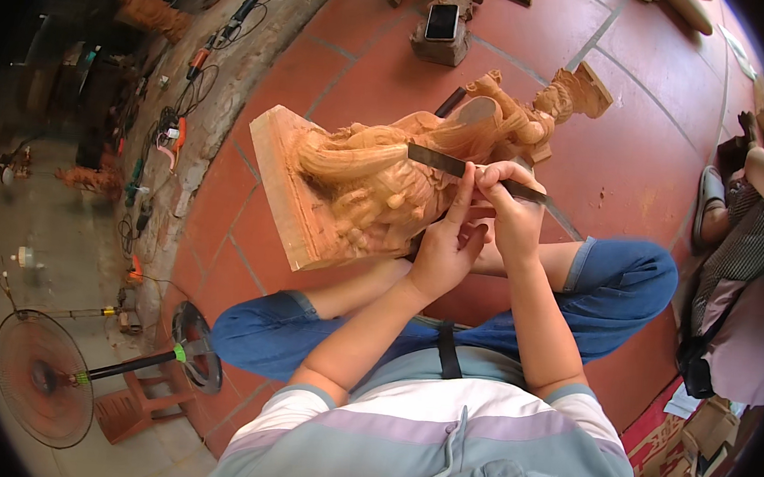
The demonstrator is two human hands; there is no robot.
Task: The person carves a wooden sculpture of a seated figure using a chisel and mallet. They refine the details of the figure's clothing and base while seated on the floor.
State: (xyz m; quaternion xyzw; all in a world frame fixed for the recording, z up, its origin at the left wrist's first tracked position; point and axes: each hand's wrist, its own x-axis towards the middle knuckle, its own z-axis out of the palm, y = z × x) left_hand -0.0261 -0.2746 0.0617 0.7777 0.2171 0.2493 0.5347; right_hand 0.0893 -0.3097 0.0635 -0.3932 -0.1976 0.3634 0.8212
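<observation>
A carved wooden statue [377,184] lies on its side across my lap, its square base at the left and a small end block at the upper right. My right hand [517,215] grips a flat, dark metal carving chisel [435,159] around its rear half. Below the blade, my left hand [445,254] steadies it with the fingertips, near the middle of its length. The chisel's front end rests against a long, smooth, curved ridge of the carving. My left palm is close to the statue's lower side; some fingers are hidden behind others.
Beyond the statue, a phone [442,23] lies on a wood block [442,51]. Power tools with cords [200,58] line the ledge at left. A standing fan [43,378] is at lower left. Another person's legs and patterned clothing [741,231] are at right.
</observation>
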